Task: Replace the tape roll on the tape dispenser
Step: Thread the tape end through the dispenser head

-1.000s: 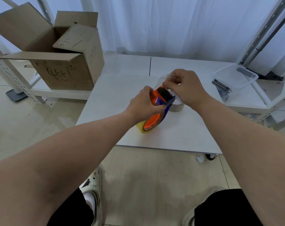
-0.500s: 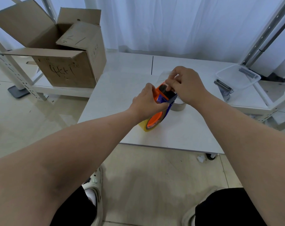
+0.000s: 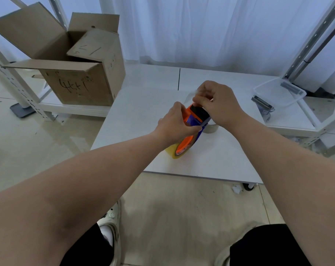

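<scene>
- The tape dispenser [image 3: 196, 114] is hard, glossy plastic, with an orange body, a blue side panel and a dark flat face at its upper end. It stands tilted just right of the frame's centre, with its lower end towards the near edge of the table [image 3: 136, 112].
- A tape roll [image 3: 171, 151] of translucent yellow, smooth and round, sits at the dispenser's lower end. An orange hub shows inside its ring.
- The left hand [image 3: 174, 125] wraps round the dispenser's middle from the left. Its fingers are curled over the body and its thumb lies across the blue side, so the yellow roll shows just below the hand.
- The right hand [image 3: 218, 104] comes in from the right and sits above the dispenser's upper end. Its fingertips [image 3: 199, 99] are bunched and pinch at the top edge of the dark face. I cannot tell what, if anything, lies between them.
- A second roll [image 3: 211, 129], pale grey and low, lies flat on the table just beside the dispenser, partly hidden under the right wrist.
- The table is matt white with a straight front edge.
- An open cardboard box [image 3: 80, 87], brown with handwritten marks, stands in the upper left of the frame.
- A clear plastic tub [image 3: 274, 93] rests at the right.
- A white pleated curtain [image 3: 201, 25] fills the top of the frame.
</scene>
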Available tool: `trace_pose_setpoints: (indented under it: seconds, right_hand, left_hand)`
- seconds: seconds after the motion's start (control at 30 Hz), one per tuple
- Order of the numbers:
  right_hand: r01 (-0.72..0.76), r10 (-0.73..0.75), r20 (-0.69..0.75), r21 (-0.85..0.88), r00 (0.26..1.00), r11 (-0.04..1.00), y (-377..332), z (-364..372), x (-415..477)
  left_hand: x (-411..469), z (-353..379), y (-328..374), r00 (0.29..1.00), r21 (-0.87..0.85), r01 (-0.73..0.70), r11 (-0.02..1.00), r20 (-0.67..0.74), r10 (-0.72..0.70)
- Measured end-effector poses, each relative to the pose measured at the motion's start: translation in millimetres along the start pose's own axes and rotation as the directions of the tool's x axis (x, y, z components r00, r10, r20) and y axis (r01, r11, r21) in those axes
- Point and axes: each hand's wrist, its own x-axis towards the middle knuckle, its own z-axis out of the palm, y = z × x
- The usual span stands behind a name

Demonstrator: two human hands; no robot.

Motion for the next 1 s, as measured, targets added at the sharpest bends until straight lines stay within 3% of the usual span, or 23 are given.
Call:
trace_pose_setpoints:
  seconds: [0.33, 0.53, 0.67, 0.87, 1.0]
  right_hand:
    - [-0.013, 0.011, 0.023, 0.070, 1.000, 0.997, 4, -1, 0]
    - [-0.027, 0.024, 0.040, 0.081, 0.999, 0.996, 9, -4, 0]
    - [-0.034, 0.035, -0.009, 0.033, 0.999, 0.999, 13, -6, -1]
    - [-0.219, 0.218, 0.027, 0.165, 0.976, 0.962, 14, -8, 1]
    - [-0.224, 0.217, 0.058, 0.207, 0.975, 0.952, 11, -9, 1]
  left_hand:
    - [2, 4, 4, 0.997, -0.038, 0.082, 0.996, -0.007, -0.083]
    - [7, 8, 1, 0.993, -0.010, 0.064, 0.998, -0.095, -0.065]
    - [6, 12, 2, 0.999, -0.063, 0.033, 0.997, -0.026, -0.035]
    - [2, 10, 4, 1.000, -0.084, 0.024, 0.996, 0.017, -0.022]
    - [2, 15, 6, 1.000, -0.073, -0.009, 0.997, -0.030, 0.007]
